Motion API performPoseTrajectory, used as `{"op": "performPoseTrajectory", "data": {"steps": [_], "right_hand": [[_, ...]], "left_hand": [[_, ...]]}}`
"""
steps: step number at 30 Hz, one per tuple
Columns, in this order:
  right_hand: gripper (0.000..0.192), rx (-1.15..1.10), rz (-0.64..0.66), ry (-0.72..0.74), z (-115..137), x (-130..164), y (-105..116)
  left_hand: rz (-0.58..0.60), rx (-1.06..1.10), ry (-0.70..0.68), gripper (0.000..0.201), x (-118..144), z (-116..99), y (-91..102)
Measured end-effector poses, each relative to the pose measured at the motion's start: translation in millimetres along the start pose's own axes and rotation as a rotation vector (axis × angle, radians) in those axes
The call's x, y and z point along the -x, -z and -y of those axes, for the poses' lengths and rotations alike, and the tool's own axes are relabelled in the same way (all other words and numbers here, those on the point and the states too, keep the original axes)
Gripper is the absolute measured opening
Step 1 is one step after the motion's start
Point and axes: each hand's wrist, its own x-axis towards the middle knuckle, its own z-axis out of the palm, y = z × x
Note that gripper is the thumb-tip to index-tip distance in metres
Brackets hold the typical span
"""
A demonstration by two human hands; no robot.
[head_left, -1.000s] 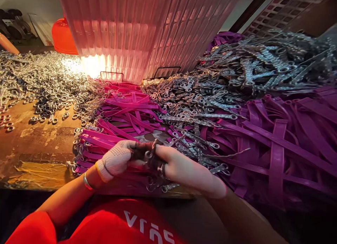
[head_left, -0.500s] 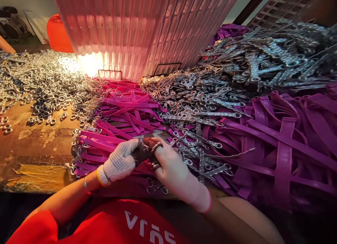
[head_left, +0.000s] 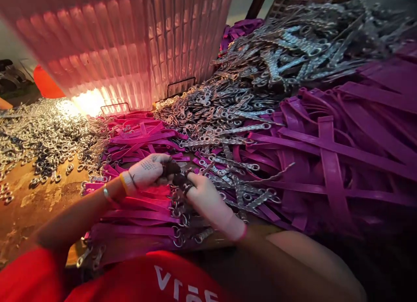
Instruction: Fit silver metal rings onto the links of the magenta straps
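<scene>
My left hand (head_left: 145, 172) and my right hand (head_left: 208, 201), both in white knit gloves with dark fingertips, meet at the middle of the view. Their fingertips pinch a small metal ring piece (head_left: 180, 180) between them, over a spread of purple straps (head_left: 146, 215) with metal ends. Short metal chain links (head_left: 234, 180) lie right beside my right hand. A bangle sits on my left wrist.
A big heap of purple straps (head_left: 342, 154) fills the right side, with a pile of chain pieces (head_left: 276, 63) behind it. Loose metal rings (head_left: 42, 137) cover the worn wooden table (head_left: 29, 206) at left. A ribbed translucent bin (head_left: 130, 46) stands at the back, an orange object (head_left: 45, 83) beside it.
The view has swung to the right and tilted. My hands stay pressed together on the small metal piece, now a little higher over the straps.
</scene>
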Motion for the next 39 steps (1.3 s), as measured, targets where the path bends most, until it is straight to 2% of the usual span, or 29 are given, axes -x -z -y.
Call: {"op": "performPoseTrajectory", "data": {"steps": [1, 3, 6, 8, 10, 12, 14, 16, 17, 19, 21, 23, 27, 30, 33, 35, 37, 39], "right_hand": [[0.016, -0.017, -0.063, -0.012, -3.4, -4.6, 3.6], [0.015, -0.013, -0.186, 0.030, -6.1, -10.2, 11.9], [0.019, -0.026, -0.216, 0.164, -1.8, -10.0, 21.4], [0.028, -0.009, -0.191, 0.237, 2.4, -7.2, 23.6], [0.036, 0.044, -0.171, 0.268, 4.8, -4.7, 23.4], [0.037, 0.141, -0.149, 0.257, 5.4, -3.1, 22.6], [0.033, 0.288, -0.130, 0.215, 5.8, -1.8, 22.2], [0.028, 0.459, -0.117, 0.183, 7.7, -0.1, 22.0], [0.027, 0.529, -0.114, 0.186, 9.5, 1.0, 21.6], [0.029, 0.604, -0.103, 0.242, 14.7, 3.8, 19.5], [0.033, 0.637, -0.073, 0.319, 21.1, 7.2, 15.4], [0.031, 0.702, -0.029, 0.357, 27.7, 11.7, 10.0], [0.020, 0.920, 0.002, 0.377, 36.9, 23.6, -0.7], [0.014, 1.030, -0.083, 0.456, 37.7, 33.0, -6.1], [0.017, 1.075, -0.199, 0.553, 33.8, 40.0, -9.9], [0.017, 1.063, -0.225, 0.588, 30.6, 42.9, -11.9], [0.016, 1.040, -0.203, 0.564, 28.6, 44.6, -13.4], [0.017, 1.027, -0.151, 0.481, 29.7, 45.6, -13.9]], "left_hand": [[-0.070, -0.148, -0.088, 0.011, -19.4, -3.7, 6.9], [-0.206, -0.282, -0.175, 0.012, -58.8, -9.0, 19.1], [-0.329, -0.373, -0.206, 0.018, -104.7, -9.5, 28.5], [-0.350, -0.394, -0.211, 0.019, -119.9, -6.4, 29.1], [-0.360, -0.401, -0.223, 0.018, -122.0, -3.8, 27.8], [-0.355, -0.393, -0.230, 0.016, -111.6, -3.7, 26.7], [-0.317, -0.374, -0.215, 0.011, -88.8, -6.1, 26.0], [-0.218, -0.276, -0.158, 0.008, -55.4, -9.0, 24.3], [-0.135, -0.166, -0.108, 0.013, -36.2, -10.0, 22.6], [-0.049, 0.051, -0.021, 0.020, 2.4, -10.1, 16.6], [-0.044, 0.160, 0.022, 0.025, 34.9, -7.3, 7.9], [-0.069, 0.181, 0.040, 0.029, 57.1, -2.4, -1.3], [-0.105, 0.035, 0.014, 0.029, 76.3, 5.4, -11.2], [-0.095, -0.173, -0.062, 0.023, 83.1, 4.5, -10.8], [-0.005, -0.160, -0.051, 0.026, 89.0, 5.1, -12.9], [0.013, -0.162, -0.090, 0.029, 90.8, 11.8, -18.3], [-0.063, -0.259, -0.210, 0.026, 90.3, 23.4, -25.4], [-0.146, -0.349, -0.311, 0.020, 89.0, 35.6, -31.1]]}}
